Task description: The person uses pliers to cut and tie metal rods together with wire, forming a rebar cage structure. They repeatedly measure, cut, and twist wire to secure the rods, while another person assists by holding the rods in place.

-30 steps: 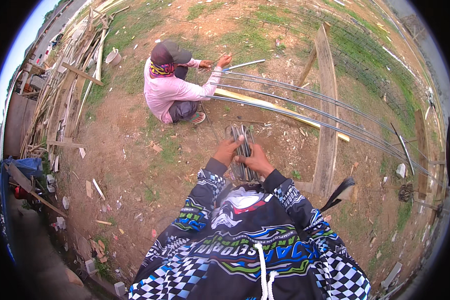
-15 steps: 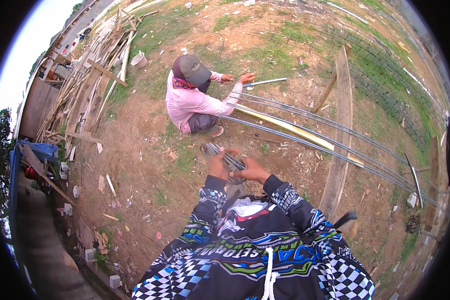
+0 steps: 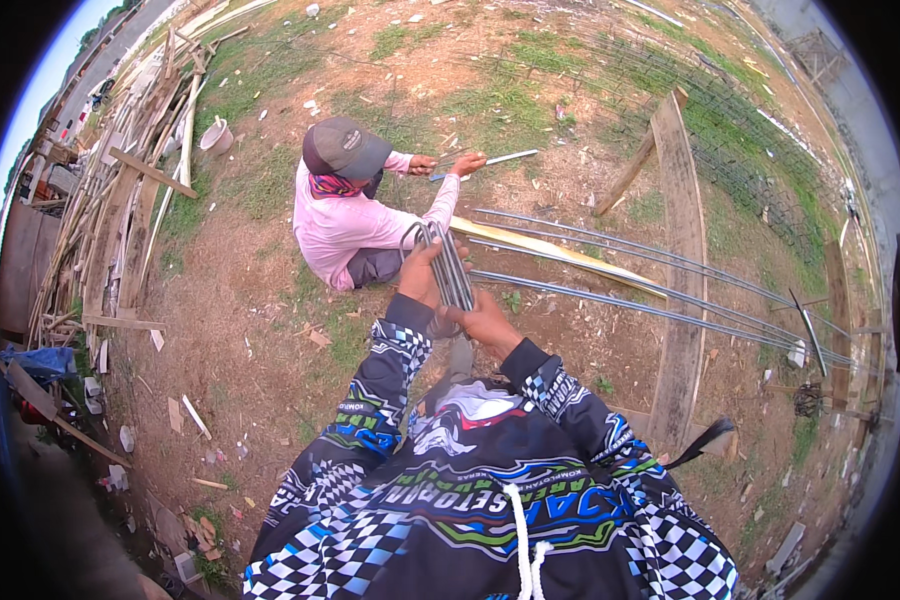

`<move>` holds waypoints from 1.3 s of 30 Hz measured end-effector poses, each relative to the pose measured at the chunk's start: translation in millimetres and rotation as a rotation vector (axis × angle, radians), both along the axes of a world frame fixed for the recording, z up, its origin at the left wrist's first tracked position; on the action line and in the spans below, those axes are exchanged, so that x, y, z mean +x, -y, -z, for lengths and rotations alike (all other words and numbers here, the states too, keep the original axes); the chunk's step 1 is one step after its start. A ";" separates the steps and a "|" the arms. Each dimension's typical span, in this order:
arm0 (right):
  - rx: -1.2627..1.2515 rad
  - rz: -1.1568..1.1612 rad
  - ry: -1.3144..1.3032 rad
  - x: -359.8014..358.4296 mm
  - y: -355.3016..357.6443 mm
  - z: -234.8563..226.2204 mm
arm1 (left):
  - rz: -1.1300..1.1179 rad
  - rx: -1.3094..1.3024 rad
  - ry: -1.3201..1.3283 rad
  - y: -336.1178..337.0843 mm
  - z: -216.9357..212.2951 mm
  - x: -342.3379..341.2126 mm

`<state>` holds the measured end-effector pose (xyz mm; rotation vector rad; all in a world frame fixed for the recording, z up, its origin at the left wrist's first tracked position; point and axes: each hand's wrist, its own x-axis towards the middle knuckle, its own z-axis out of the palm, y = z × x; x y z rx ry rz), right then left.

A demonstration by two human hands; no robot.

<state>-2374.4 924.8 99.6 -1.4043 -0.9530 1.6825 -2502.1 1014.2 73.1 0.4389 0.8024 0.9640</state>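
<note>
In front of my chest I hold a bundle of bent steel stirrups (image 3: 453, 272), long grey loops stacked side by side. My left hand (image 3: 420, 276) is closed round the bundle's left side near its upper end. At the lower right end my right hand (image 3: 486, 326) grips it, fingers partly hidden. Just beyond the bundle a person in a pink shirt (image 3: 345, 225) and cap squats, holding thin metal pieces in both hands. Long steel bars (image 3: 610, 310) run from near that person to the right, beside a yellowish strip of wood (image 3: 560, 256).
A wooden plank (image 3: 682, 270) on supports stands under the bars at right. Wire-like steel frames (image 3: 755, 185) lie on the grass beyond. At left are a pile of timber (image 3: 120, 220), a pale bucket (image 3: 216, 136) and a blue tarp (image 3: 35, 360). Scraps litter the ground.
The stirrup bundle has risen and now stands more upright in my hands. My view has shifted, so the squatting person and bars appear farther left. The bundle stays in both hands.
</note>
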 end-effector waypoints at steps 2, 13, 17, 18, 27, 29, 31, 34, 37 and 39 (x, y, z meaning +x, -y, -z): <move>0.004 0.075 -0.034 -4.1 -19.3 0.1 | 0.096 0.040 0.052 -29.4 -2.6 3.8; -0.030 0.206 -0.022 22.1 -51.0 7.2 | 0.345 -0.014 -0.227 -85.0 -31.4 20.9; -0.056 0.167 -0.178 24.2 -59.1 -0.8 | 0.253 -0.048 -0.205 -93.1 -17.1 22.1; -0.049 0.180 -0.203 19.6 -61.6 5.1 | 0.230 -0.076 -0.195 -94.9 -13.0 22.0; 0.036 0.498 -0.250 26.3 -39.1 -3.7 | 0.675 0.113 -0.306 -96.7 -52.6 57.7; 0.022 0.603 -0.211 47.3 -24.0 5.6 | 0.757 0.161 -0.284 -91.7 -57.3 58.4; 0.011 0.653 -0.234 63.8 -13.7 14.9 | 0.696 0.324 -0.416 -93.1 -54.4 52.4; 0.026 0.667 -0.166 95.5 -2.1 20.2 | 0.166 0.630 -0.632 -87.1 -12.5 23.1; 0.041 0.580 0.013 134.3 10.7 15.2 | 0.140 0.614 -0.760 -67.8 31.9 11.5; 0.028 0.587 -0.033 145.4 22.6 8.9 | 0.156 0.345 -0.667 -48.7 33.4 5.5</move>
